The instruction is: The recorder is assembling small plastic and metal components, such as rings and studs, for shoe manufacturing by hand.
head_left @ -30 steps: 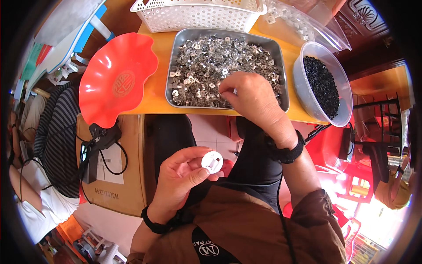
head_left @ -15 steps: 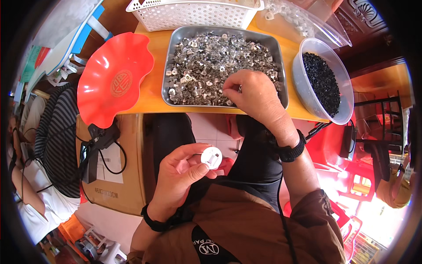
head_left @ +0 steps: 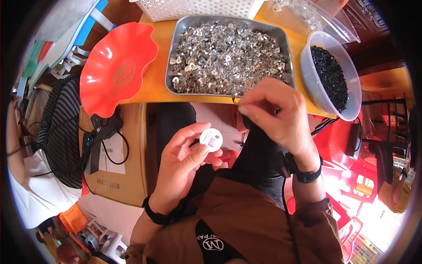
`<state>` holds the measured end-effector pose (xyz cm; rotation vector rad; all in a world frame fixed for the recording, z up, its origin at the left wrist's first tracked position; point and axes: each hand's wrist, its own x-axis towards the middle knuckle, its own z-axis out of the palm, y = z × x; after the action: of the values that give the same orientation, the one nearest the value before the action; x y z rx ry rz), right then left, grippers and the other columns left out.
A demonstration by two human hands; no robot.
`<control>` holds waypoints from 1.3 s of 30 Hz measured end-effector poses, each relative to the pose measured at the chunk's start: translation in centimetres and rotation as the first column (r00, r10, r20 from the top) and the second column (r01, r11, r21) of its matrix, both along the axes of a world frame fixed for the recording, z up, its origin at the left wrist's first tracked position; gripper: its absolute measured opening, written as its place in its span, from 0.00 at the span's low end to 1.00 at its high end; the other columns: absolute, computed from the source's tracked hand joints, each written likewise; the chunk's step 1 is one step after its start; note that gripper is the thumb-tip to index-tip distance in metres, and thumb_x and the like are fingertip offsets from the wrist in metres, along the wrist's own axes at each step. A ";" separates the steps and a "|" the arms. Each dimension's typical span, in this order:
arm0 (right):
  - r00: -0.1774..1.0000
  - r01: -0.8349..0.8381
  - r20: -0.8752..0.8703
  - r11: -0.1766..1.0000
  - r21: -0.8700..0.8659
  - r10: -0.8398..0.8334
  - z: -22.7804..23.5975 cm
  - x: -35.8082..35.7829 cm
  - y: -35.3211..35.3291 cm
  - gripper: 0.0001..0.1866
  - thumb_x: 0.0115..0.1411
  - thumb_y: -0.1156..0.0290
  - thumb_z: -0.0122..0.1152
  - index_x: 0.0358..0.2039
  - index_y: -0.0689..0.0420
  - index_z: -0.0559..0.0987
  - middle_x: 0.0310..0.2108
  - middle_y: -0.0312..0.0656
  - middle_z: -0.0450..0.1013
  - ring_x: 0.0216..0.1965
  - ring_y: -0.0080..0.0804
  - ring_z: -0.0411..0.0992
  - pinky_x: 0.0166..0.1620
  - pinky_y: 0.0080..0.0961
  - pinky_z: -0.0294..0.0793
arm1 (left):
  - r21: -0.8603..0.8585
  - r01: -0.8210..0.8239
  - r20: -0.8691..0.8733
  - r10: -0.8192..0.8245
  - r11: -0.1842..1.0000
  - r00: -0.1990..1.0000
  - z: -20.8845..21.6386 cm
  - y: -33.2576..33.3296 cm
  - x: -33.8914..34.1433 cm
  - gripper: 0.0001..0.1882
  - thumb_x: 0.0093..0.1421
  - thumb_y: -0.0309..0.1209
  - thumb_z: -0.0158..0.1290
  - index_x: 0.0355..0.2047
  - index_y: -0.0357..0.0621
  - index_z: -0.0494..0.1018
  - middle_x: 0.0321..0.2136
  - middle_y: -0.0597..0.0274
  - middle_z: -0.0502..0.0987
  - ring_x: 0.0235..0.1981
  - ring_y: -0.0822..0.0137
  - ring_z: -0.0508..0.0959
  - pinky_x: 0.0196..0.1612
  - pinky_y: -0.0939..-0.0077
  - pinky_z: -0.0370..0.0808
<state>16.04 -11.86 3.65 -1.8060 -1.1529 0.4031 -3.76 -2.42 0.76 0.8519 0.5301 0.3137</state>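
Between the thumb and fingers of my left hand (head_left: 182, 156) is a small round white plastic piece (head_left: 211, 140) with a slot and raised parts in its face. My right hand (head_left: 279, 116) is at the near edge of a grey metal tray (head_left: 169, 66), pinching a small thin metal piece (head_left: 234, 97) at its fingertips. The exact shape of that piece is too small to make out. A heap of small shiny metal parts (head_left: 224, 57) fills the tray.
Left of the tray, a red wavy-edged dish (head_left: 105, 66) overhangs the wooden table (head_left: 154, 88). On the right stands a clear bowl (head_left: 307, 83) of small black parts (head_left: 329, 75). Behind are a white perforated basket (head_left: 198, 9) and a clear container (head_left: 303, 17). A cardboard box (head_left: 114, 171) stands below.
My right hand has come up out of the metal parts and moved toward me and right, with a small metal piece in its fingertips. My left hand has raised and turned the white piece slightly.
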 end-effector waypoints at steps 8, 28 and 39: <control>0.965 -0.121 0.248 0.981 0.154 0.080 -0.6 -3.4 -2.5 0.08 0.41 0.80 0.65 0.25 0.57 0.79 0.24 0.38 0.72 0.24 0.33 0.71 0.27 0.25 0.71 | -0.006 0.025 0.045 -0.025 1.000 0.999 0.2 -0.5 0.2 0.19 0.63 0.28 0.47 0.54 0.38 0.63 0.38 0.58 0.72 0.34 0.69 0.74 0.36 0.71 0.75; 0.965 -0.123 0.256 0.958 0.260 0.054 -1.1 -4.8 -4.0 0.16 0.39 0.81 0.68 0.32 0.57 0.79 0.28 0.40 0.73 0.24 0.33 0.72 0.25 0.26 0.72 | 0.406 0.030 0.014 -0.040 0.913 0.999 0.4 -1.9 0.6 0.04 0.59 0.22 0.54 0.34 0.37 0.70 0.30 0.65 0.71 0.26 0.77 0.73 0.25 0.84 0.72; 0.912 -0.118 0.405 0.985 0.122 0.059 -1.5 -5.8 -4.2 0.09 0.41 0.78 0.63 0.27 0.57 0.76 0.25 0.37 0.69 0.24 0.35 0.71 0.25 0.27 0.71 | 0.935 0.026 -0.075 0.126 0.353 0.989 1.0 -2.4 1.1 0.08 0.48 0.15 0.57 0.27 0.40 0.74 0.29 0.61 0.70 0.25 0.69 0.77 0.24 0.75 0.75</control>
<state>10.20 -16.05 2.15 -1.7580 -1.5098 -0.0072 -2.66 -4.81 1.81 2.0388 0.4747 0.6545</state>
